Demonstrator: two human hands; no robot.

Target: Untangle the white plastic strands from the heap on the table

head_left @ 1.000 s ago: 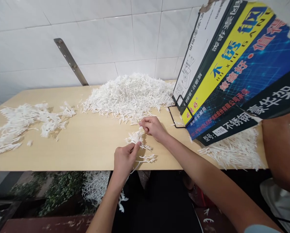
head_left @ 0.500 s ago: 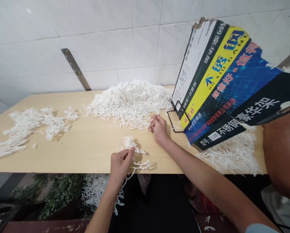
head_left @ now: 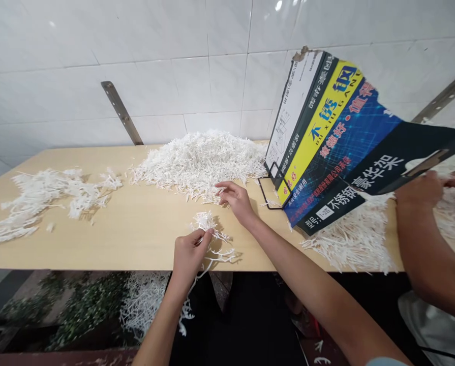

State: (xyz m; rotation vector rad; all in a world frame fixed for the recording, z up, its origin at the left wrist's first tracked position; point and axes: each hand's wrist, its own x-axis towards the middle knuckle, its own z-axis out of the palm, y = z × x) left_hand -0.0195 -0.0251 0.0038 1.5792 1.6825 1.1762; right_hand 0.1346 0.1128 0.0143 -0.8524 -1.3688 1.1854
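My left hand (head_left: 192, 249) is closed, thumb against forefinger, on a white branched plastic piece (head_left: 204, 221) near the table's front edge. Its thin twigs spread to the right, and one strand trails down over the edge. Ahead and to the right, my right hand (head_left: 237, 201) has its fingers stretched and apart, with nothing seen in them. It hovers at the front of a large heap of small white plastic bits (head_left: 208, 157). Further left lie loose clumps of white branched pieces (head_left: 59, 195) on the wooden tabletop (head_left: 128, 239).
A printed cardboard sheet (head_left: 322, 147) stands in a black wire holder (head_left: 269, 195) to the right. Behind it are more white strands (head_left: 353, 239) and a co-worker's hands (head_left: 421, 190). Below the table hangs a white tangle (head_left: 143, 305) beside green plants (head_left: 93, 305).
My right hand has moved a little left and its closed fingers have opened. My left hand keeps its hold in nearly the same place. The co-worker's hands have come into view.
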